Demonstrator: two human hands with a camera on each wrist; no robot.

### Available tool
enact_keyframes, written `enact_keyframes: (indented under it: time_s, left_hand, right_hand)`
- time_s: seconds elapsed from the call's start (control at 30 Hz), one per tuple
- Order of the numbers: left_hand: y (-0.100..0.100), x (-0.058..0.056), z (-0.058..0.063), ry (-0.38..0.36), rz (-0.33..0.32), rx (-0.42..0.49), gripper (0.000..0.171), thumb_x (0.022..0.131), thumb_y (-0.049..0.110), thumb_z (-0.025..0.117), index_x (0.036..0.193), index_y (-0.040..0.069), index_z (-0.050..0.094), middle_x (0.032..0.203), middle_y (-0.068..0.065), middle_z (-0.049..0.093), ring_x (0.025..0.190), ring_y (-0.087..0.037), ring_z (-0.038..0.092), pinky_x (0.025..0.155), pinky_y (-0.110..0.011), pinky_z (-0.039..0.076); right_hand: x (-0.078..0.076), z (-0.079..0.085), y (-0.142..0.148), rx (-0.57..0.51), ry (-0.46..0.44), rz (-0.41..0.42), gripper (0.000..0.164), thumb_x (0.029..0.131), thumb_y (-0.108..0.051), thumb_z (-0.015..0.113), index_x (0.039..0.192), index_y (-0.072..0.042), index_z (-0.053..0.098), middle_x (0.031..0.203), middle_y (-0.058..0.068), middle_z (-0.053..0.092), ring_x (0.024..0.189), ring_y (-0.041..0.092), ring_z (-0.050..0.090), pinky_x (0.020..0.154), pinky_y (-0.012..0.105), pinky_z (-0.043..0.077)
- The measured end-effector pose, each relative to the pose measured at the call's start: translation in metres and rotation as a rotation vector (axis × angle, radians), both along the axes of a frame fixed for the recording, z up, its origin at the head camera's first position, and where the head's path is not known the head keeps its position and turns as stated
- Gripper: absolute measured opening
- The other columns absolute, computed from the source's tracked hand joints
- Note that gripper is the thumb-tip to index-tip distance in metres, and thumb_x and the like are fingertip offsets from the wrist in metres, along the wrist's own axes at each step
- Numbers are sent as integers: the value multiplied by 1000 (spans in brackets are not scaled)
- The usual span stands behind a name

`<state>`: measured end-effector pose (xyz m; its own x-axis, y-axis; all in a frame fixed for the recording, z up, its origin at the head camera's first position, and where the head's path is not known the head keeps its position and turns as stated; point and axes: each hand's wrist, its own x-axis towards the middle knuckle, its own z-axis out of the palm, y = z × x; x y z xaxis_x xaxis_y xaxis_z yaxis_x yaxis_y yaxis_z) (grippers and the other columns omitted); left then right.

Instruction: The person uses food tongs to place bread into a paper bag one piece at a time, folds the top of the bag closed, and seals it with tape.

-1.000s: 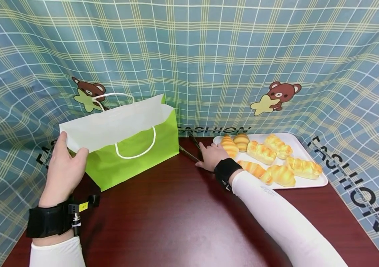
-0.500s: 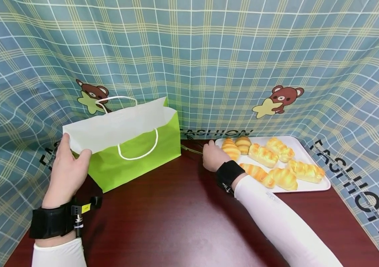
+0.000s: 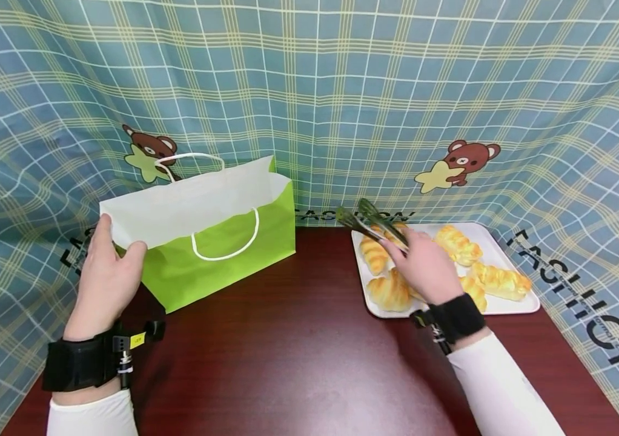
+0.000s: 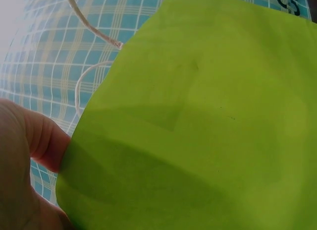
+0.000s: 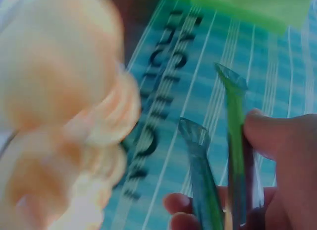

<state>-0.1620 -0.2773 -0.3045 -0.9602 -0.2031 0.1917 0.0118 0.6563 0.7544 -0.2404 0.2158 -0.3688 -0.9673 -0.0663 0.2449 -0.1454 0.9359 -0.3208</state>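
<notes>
Right hand [image 3: 429,269]: tongs [image 5: 237,136] are held, thumb and fingers closed on the arms; the tips stand apart, with nothing gripped between them. The grip is presumably placed so that the gap is governed by finger pressure.

Left hand [image 3: 103,278]: thumb and forefinger are spread and hooked at the near end of the rim of the green paper bag [image 3: 189,269]; the remaining fingers cannot be told. The bag is presumably steadied thus, mouth upward, and extends from these fingers toward the right hand.

Below the right fingers, breads [image 3: 500,280] are laid flat on a white tray [image 3: 490,243], partly hidden by the hand.

Farther out, "FASHION" is read in black lettering [image 3: 570,289] on the checked cloth [image 3: 320,121], both beyond the tongs and past the tray; smaller script is not legible. At the left wrist, a yellow label [image 3: 137,340] cannot be read. No brand is seen.
</notes>
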Motion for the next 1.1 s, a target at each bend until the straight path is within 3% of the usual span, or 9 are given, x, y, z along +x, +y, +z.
enact_keyframes:
  time_s: [0.17, 0.4, 0.5, 0.63, 0.8, 1.1]
  left_hand:
    - [0, 1, -2, 2, 0, 6, 72, 97, 31, 31, 150, 19, -15, 157, -6, -15, 143, -30, -10, 107, -64, 7]
    - [3, 0, -6, -2, -4, 7, 72, 97, 30, 32, 150, 19, -15, 157, -6, -14, 143, -31, -10, 107, -65, 7]
    - [3, 2, -4, -1, -5, 8, 72, 97, 30, 32, 150, 20, -16, 157, -6, -15, 143, -32, -10, 107, -65, 7]
    - [3, 1, -2, 4, 2, 2, 72, 97, 29, 31, 150, 20, -16, 157, -5, -15, 143, -31, -10, 107, -65, 7]
    - [4, 0, -3, 4, -1, 9, 72, 97, 28, 32, 150, 21, -16, 157, -4, -15, 143, -29, -11, 108, -64, 6]
    - [3, 0, -4, 6, 7, 0, 72, 97, 28, 32, 150, 22, -16, 157, -3, -14, 143, -27, -11, 108, -63, 7]
  right_hand:
    - [16, -18, 47, 41, -41, -55, 85, 88, -69, 36, 133, 2, 48, 118, 28, 57, 104, 44, 56, 77, 59, 45]
    - [34, -23, 68, 96, -34, -66, 78, 88, -68, 40, 123, 0, 55, 104, 26, 62, 89, 42, 61, 63, 56, 47]
    - [37, -19, 71, 118, -45, -56, 79, 87, -68, 42, 120, 2, 57, 99, 25, 64, 81, 39, 63, 55, 51, 47]
    - [35, -19, 69, 131, -61, -58, 69, 86, -68, 45, 101, -4, 63, 81, 16, 64, 63, 30, 60, 45, 43, 41]
    - [33, -29, 64, 161, -45, -55, 59, 85, -69, 47, 79, -11, 60, 65, 7, 58, 52, 23, 53, 41, 38, 34]
    - [33, -36, 60, 188, -26, -60, 67, 79, -78, 43, 74, -13, 58, 57, 3, 52, 45, 18, 46, 38, 34, 30]
